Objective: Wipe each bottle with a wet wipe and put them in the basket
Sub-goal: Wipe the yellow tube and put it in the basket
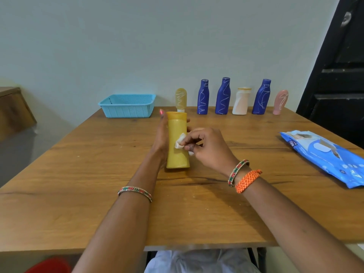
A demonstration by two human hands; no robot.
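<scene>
Yellow bottle point(177, 140) stands above the tabletop, gripped by the left hand point(162, 134); beside that grip, the right hand point(206, 148) pinches a wet wipe point(180, 142) against it. Hard rubbing could twist it loose.

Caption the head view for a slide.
Left hand holds yellow bottle; right hand wipes it with wet wipe.

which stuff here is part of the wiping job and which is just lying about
Part of the job:
yellow bottle in the left hand
wipe in the right hand
six bottles along the wall
blue basket
wipes pack

Just lying about:
red thing under the table
brown furniture at left
</scene>
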